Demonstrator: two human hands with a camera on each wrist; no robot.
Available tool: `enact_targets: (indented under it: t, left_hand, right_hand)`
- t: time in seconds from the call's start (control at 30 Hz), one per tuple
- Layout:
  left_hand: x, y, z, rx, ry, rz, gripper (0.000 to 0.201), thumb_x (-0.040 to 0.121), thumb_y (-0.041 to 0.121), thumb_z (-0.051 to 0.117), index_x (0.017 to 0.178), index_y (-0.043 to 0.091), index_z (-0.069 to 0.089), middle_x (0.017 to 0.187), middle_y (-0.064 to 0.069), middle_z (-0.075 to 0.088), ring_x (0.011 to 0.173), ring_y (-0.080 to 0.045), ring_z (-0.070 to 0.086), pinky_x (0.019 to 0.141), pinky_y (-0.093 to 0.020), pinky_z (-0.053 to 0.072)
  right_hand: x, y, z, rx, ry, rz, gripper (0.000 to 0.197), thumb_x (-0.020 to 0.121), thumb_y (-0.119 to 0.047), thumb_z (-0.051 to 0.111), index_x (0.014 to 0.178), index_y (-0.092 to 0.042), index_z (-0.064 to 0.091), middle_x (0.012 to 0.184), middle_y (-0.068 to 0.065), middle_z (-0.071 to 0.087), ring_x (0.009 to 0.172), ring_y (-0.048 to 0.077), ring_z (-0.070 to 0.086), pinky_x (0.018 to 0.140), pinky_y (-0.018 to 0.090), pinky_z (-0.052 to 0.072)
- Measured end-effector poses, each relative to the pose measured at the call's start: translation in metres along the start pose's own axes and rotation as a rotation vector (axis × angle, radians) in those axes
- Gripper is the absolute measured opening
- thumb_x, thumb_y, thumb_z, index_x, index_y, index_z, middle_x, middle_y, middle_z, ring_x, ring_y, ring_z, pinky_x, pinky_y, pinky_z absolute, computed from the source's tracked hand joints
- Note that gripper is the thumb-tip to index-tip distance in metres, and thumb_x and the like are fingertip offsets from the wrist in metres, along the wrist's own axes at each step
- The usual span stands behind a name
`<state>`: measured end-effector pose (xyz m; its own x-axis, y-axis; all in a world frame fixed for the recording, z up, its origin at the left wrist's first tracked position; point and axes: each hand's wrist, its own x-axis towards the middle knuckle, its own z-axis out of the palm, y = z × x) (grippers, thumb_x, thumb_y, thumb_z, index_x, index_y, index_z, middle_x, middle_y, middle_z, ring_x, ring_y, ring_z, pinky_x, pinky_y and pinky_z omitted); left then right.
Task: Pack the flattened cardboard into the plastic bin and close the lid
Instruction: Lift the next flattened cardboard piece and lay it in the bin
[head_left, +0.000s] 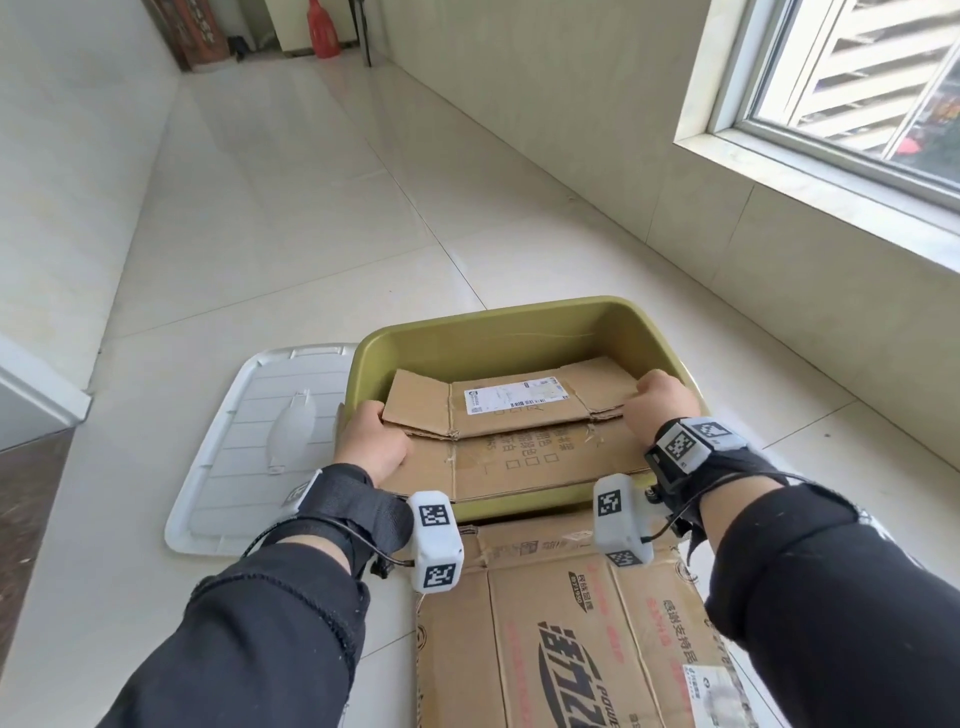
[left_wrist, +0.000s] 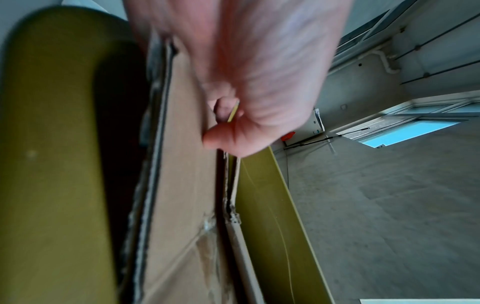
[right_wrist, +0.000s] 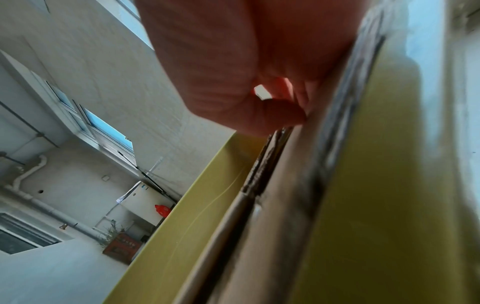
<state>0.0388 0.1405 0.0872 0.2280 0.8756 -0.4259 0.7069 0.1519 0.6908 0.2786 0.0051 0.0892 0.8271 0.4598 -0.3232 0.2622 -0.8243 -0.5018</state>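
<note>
Left hand (head_left: 375, 435) and right hand (head_left: 666, 396) each grip opposite side edges of flattened cardboard (head_left: 514, 415), half inside bin (head_left: 498, 325). Likely light, stiff, springy at creases; side-edge hold suits. Wrist views blurred.

Bin (head_left: 524, 312) far end open above cardboard (head_left: 519, 415); lid (head_left: 249, 441) lies left; wall (head_left: 597, 156) close right.

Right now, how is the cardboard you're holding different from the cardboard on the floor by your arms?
The held cardboard sits in the green bin, gripped by the left hand and right hand; the floor cardboard lies outside, untouched. The held cardboard shows a white label; the floor cardboard has big dark lettering. Both are brown and flattened.
</note>
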Motion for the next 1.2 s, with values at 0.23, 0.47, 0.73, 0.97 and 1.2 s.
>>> enact_targets:
  t: [0.23,0.47,0.73,0.97,1.2]
  left_hand:
    - [0.004,-0.008,0.010,0.071,0.024,0.095,0.074,0.082,-0.012,0.048,0.148,0.017,0.031,0.150,-0.006,0.040,0.117,-0.027,0.050,0.090,-0.030,0.043]
    - [0.004,-0.011,0.010,0.016,0.049,0.092,0.067,0.081,-0.012,0.050,0.142,0.013,0.041,0.149,-0.006,0.043,0.136,-0.025,0.041,0.112,-0.039,0.035]
    - [-0.020,-0.021,0.000,-0.127,0.230,0.153,0.043,0.082,-0.008,0.050,0.121,0.009,0.058,0.119,-0.008,0.065,0.111,-0.027,0.060,0.103,-0.044,0.046]
    - [-0.050,-0.036,-0.008,-0.226,0.397,0.104,0.033,0.081,0.000,0.050,0.108,0.012,0.062,0.110,-0.008,0.067,0.104,-0.030,0.065,0.094,-0.044,0.053]
    - [-0.070,-0.054,-0.009,-0.250,0.435,0.005,0.032,0.075,0.004,0.048,0.104,0.009,0.062,0.109,-0.014,0.069,0.102,-0.033,0.066,0.091,-0.043,0.054]
  right_hand:
    - [0.003,0.005,0.013,0.004,-0.028,-0.034,0.049,0.082,0.000,0.043,0.127,-0.015,0.051,0.132,0.014,0.047,0.114,0.033,0.052,0.093,0.038,0.046]
    - [-0.002,0.006,0.007,0.028,-0.034,-0.034,0.043,0.081,-0.001,0.048,0.122,-0.014,0.055,0.126,0.013,0.054,0.110,0.031,0.054,0.089,0.036,0.047]
    - [-0.036,0.029,-0.006,0.144,0.116,-0.114,0.037,0.079,0.002,0.044,0.106,-0.013,0.064,0.108,0.010,0.063,0.100,0.028,0.057,0.081,0.032,0.047]
    - [-0.071,0.053,-0.016,0.286,0.234,-0.073,0.038,0.077,0.002,0.042,0.100,-0.014,0.067,0.108,0.009,0.066,0.095,0.025,0.058,0.080,0.030,0.047]
    - [-0.088,0.092,-0.021,0.294,0.233,0.033,0.038,0.076,0.000,0.042,0.101,-0.012,0.067,0.107,0.011,0.067,0.098,0.029,0.059,0.080,0.030,0.047]
